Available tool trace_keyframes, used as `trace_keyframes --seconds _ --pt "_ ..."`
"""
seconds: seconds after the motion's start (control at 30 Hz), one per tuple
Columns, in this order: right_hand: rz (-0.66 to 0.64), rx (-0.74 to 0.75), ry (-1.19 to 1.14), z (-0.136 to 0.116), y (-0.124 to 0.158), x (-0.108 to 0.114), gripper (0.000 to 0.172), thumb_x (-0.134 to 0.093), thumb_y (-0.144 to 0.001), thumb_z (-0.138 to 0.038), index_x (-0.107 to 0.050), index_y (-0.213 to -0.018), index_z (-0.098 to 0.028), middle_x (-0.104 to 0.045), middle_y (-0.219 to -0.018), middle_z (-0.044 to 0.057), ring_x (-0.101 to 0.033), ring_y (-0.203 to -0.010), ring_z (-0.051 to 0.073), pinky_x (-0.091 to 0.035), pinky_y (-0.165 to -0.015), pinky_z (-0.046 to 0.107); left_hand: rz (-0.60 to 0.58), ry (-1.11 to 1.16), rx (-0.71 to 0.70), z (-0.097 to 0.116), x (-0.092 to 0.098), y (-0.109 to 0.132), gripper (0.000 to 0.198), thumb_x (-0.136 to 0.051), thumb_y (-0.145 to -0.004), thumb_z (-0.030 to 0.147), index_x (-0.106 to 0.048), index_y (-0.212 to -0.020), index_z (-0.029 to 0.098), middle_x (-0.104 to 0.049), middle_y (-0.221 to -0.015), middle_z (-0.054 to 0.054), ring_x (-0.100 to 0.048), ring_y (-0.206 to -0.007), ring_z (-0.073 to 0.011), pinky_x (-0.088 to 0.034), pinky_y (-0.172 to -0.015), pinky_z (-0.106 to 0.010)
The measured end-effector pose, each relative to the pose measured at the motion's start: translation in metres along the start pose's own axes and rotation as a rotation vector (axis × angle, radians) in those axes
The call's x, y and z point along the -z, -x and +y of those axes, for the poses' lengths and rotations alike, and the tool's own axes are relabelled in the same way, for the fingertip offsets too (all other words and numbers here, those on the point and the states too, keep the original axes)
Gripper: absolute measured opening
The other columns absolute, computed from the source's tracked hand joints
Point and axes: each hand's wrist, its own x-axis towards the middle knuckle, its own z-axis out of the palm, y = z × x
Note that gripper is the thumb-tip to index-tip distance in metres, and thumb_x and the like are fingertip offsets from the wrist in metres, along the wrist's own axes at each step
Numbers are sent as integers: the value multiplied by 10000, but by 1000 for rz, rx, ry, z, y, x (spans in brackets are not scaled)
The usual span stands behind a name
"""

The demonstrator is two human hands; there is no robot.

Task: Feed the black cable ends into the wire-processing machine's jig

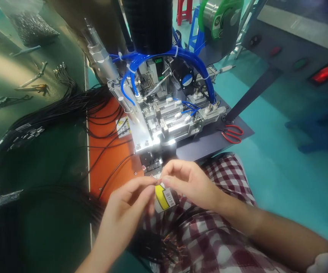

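Note:
My left hand (128, 203) and my right hand (188, 184) meet fingertip to fingertip at the front of a metal machine (169, 125). Both are closed in a pinch around thin reddish wire ends (157, 181), which are mostly covered by the fingers. Just below the fingertips is a white and yellow label (165, 198) with printed characters. A bundle of black cables with bare copper-coloured ends (174, 246) lies across the lap, under and between my forearms.
Black cables (58, 98) with clear connectors spread over the green table (52, 223) and orange plate (115, 159). Blue air hoses (192, 57) arch over the machine. Red-handled snips (232, 133) lie right. A solder wire spool (215, 19) and control box (300, 41) stand behind.

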Motion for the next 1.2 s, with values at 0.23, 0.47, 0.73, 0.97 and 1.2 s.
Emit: trace_keyframes --seconds 0.23,0.47,0.73,0.97,1.2 --pt "126 33 189 17 -2 -7 136 -604 -852 -243 -568 -745 -168 -543 -676 -29 -475 -609 99 -405 -589 232 180 -129 -154 -4 -6 -1 162 -741 -778 311 -761 -921 238 -702 -729 -20 -628 -660 -169 -493 -633 -237" --pt "167 149 459 19 1 -6 124 -560 -874 -206 -597 -761 -175 -600 -708 -13 -519 -629 113 -407 -603 246 75 254 146 -12 -4 -9 418 -791 -734 473 -705 -1013 174 -513 -492 54 -462 -490 -96 -356 -480 -196" --pt "202 245 668 18 5 -14 159 -554 -852 -144 -552 -697 -183 -565 -668 -31 -492 -597 102 -356 -577 245 85 289 204 -16 -5 -11 364 -799 -711 498 -696 -823 167 -413 -397 80 -328 -424 -48 -325 -498 -203" --pt "87 233 697 10 3 -3 110 -611 -858 -213 -632 -756 -176 -605 -673 -32 -509 -582 94 -370 -569 238 58 316 203 -10 -6 -10 407 -794 -688 527 -613 -695 162 -420 -412 73 -282 -400 -31 -190 -424 -169" --pt "67 198 505 -1 -10 -6 56 -630 -833 -190 -664 -795 -165 -624 -745 -18 -516 -627 90 -402 -578 220 39 233 188 -16 -5 -7 399 -775 -718 540 -642 -745 165 -481 -496 56 -304 -395 -24 -183 -401 -166"
